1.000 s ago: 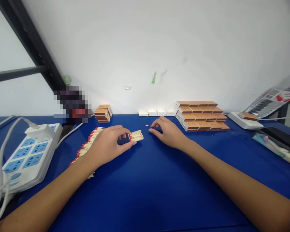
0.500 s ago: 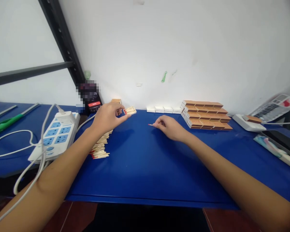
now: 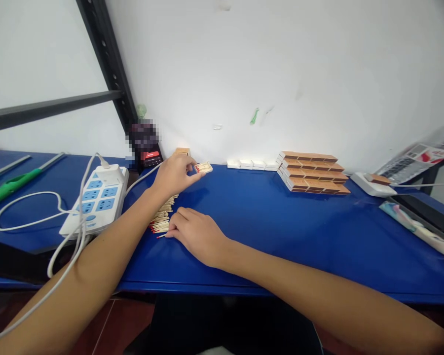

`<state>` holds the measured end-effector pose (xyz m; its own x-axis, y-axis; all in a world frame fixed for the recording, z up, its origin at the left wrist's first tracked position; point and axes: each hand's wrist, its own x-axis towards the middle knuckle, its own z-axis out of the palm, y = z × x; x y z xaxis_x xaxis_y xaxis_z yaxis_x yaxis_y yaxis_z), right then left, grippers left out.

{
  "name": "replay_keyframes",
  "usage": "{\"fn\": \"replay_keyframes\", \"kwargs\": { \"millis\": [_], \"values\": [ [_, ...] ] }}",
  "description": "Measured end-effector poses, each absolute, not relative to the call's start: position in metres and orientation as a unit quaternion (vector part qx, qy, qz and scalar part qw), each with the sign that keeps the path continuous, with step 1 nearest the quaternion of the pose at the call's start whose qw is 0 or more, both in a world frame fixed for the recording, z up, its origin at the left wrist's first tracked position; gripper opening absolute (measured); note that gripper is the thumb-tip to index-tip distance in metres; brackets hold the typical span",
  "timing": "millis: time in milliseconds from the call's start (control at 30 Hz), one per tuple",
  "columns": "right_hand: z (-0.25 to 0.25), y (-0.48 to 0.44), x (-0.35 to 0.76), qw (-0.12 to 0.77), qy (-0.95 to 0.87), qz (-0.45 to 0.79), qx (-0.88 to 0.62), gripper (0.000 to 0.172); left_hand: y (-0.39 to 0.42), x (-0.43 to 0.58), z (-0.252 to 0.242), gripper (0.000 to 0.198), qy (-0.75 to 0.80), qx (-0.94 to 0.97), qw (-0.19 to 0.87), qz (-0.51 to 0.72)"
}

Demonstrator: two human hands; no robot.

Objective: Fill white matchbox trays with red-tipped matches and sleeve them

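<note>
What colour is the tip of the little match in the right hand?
The match has a red tip; the head view shows it best.

Two hands (image 3: 175,175) (image 3: 202,236) — one filled tray (image 3: 203,168) — four white boxes (image 3: 246,164).

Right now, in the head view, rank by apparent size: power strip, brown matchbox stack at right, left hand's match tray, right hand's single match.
Power strip, perhaps enlarged by nearness
Brown matchbox stack
Match tray
Single match

The left hand (image 3: 175,173) holds a tray (image 3: 209,170) of matches (image 3: 202,167). The right hand (image 3: 198,234) pinches 1 red-tipped match (image 3: 162,236) beside the match pile (image 3: 163,220).
</note>
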<state>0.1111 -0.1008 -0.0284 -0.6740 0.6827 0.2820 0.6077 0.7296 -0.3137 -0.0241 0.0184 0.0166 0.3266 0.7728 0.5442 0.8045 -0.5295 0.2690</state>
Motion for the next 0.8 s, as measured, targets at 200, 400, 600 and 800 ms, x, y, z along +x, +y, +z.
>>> {"fn": "replay_keyframes", "kwargs": {
  "millis": [200,400,600,800],
  "values": [
    [-0.032,-0.099,0.110,0.224,-0.905,0.115,-0.342,0.018,0.018,-0.020,0.017,0.029,-0.481,-0.816,0.022,-0.319],
    [-0.033,-0.096,0.112,0.239,-0.906,0.118,-0.328,0.019,0.016,-0.018,0.018,0.030,-0.488,-0.822,0.014,-0.294],
    [-0.027,-0.098,0.108,0.199,-0.909,0.119,-0.346,0.025,0.013,-0.016,0.019,0.029,-0.488,-0.822,0.012,-0.292],
    [-0.011,-0.081,0.139,0.207,-0.923,0.065,-0.318,0.017,0.018,-0.022,0.018,0.028,-0.482,-0.825,0.010,-0.294]
  ]
}}
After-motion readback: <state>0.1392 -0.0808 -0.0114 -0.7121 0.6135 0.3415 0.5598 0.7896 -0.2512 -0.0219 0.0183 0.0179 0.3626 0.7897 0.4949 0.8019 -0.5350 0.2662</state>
